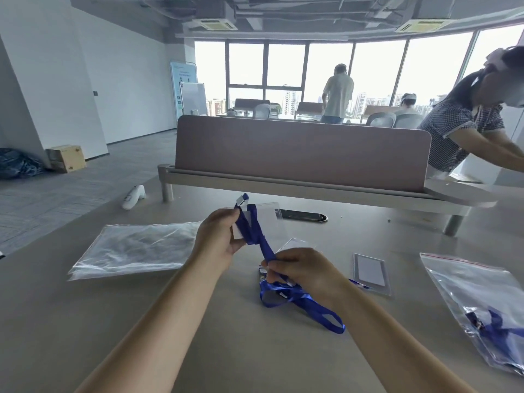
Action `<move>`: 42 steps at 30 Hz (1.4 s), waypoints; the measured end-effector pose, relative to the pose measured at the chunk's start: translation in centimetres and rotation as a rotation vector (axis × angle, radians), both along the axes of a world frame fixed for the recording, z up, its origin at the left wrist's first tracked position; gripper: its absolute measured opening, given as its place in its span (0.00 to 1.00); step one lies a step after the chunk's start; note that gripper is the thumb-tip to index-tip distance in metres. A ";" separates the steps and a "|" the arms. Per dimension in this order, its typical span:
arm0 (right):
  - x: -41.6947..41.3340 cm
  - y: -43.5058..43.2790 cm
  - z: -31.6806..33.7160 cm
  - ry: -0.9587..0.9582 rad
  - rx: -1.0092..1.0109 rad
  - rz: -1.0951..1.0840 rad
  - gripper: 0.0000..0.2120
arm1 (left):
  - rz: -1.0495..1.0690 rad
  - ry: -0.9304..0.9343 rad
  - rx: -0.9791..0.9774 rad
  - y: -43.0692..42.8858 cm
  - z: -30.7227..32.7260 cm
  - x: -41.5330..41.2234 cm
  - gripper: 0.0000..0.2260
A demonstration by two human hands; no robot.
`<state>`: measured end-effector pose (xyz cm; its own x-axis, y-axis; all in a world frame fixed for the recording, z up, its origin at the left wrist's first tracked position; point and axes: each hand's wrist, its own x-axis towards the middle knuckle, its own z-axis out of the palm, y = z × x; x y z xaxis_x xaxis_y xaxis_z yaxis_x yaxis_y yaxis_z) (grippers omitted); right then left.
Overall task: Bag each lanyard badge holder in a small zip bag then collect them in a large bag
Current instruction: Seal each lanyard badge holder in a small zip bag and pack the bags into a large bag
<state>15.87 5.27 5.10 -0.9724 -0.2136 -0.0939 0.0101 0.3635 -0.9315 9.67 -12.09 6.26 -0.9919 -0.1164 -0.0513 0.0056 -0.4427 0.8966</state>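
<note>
My left hand (219, 236) holds a clear badge holder (266, 222) above the table, pinching the blue lanyard strap (256, 234) folded against it. My right hand (300, 269) grips the same strap lower down. Beneath that hand more blue lanyards (303, 303) lie in a loose heap, and a small clear zip bag (297, 244) shows just behind it. Another badge holder (371, 272) lies flat to the right. A large zip bag (482, 304) with a red seal at the right edge holds blue lanyards.
A stack of clear bags (133, 249) lies on the table to the left. A desk divider panel (300, 153) stands across the back, with a cable slot (304, 215) before it. A white handheld device (133, 196) rests at the far left. A person (465, 129) leans in at the right.
</note>
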 end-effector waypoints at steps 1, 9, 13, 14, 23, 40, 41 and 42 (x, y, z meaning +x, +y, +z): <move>-0.1 0.4 -0.3 -0.019 -0.038 0.044 0.11 | -0.047 0.018 0.003 -0.3 0.2 0.2 0.05; -1.0 4.2 -0.5 -0.280 -0.335 0.191 0.04 | -0.483 0.161 -0.139 -2.0 1.2 2.4 0.06; -1.6 4.8 0.2 -0.250 -0.293 0.183 0.06 | -0.653 0.177 -0.284 -2.0 0.8 2.8 0.03; -1.8 4.9 0.5 -0.231 -0.263 0.170 0.07 | -0.673 0.189 -0.346 -1.8 0.8 2.9 0.03; -2.0 3.6 3.2 -0.204 -0.027 0.087 0.11 | -0.547 0.281 -0.795 -0.3 -0.7 2.8 0.06; -1.3 -2.0 3.4 0.168 0.362 0.070 0.04 | -0.357 0.271 -0.859 -4.0 -1.8 3.6 0.07; -1.3 -2.6 3.4 0.200 0.390 0.068 0.04 | -0.334 0.273 -0.880 -4.6 -1.8 3.7 0.09; -1.3 -3.3 3.4 0.232 0.427 0.068 0.04 | -0.315 0.273 -0.896 -5.1 -1.7 3.8 0.10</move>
<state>14.54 1.95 8.54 -0.9631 -0.2674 0.0304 -0.2173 0.7059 -0.6741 13.45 -17.23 4.53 -0.9489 0.2710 0.1619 0.2606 0.3829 0.8863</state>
